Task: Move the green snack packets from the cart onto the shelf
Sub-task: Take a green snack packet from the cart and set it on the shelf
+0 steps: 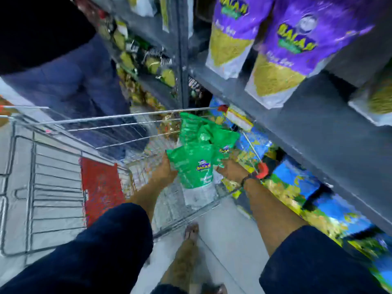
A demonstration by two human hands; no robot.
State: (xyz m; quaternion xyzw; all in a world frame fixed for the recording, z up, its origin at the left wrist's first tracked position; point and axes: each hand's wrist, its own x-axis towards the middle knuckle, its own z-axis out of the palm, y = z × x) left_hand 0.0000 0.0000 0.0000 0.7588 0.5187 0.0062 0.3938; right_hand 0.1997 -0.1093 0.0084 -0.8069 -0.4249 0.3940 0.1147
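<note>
Several green snack packets (pixel 203 145) are bunched in the right end of the wire cart (pixel 63 187). My left hand (pixel 164 170) grips the left edge of the nearest green packet (pixel 194 166), which has a white lower part. My right hand (pixel 232 170), with a dark band at the wrist, holds the packets from the right side. The grey shelf (pixel 297 115) runs along the right, just beyond the cart. The picture is blurred by motion.
Purple snack bags (pixel 284 49) stand on the upper shelf level. Blue and yellow packets (pixel 301 187) fill the level below. A red panel (pixel 99 185) lies in the cart. Another person in dark clothes (pixel 63 71) stands past the cart. My sandalled foot (pixel 191 232) is on the pale floor.
</note>
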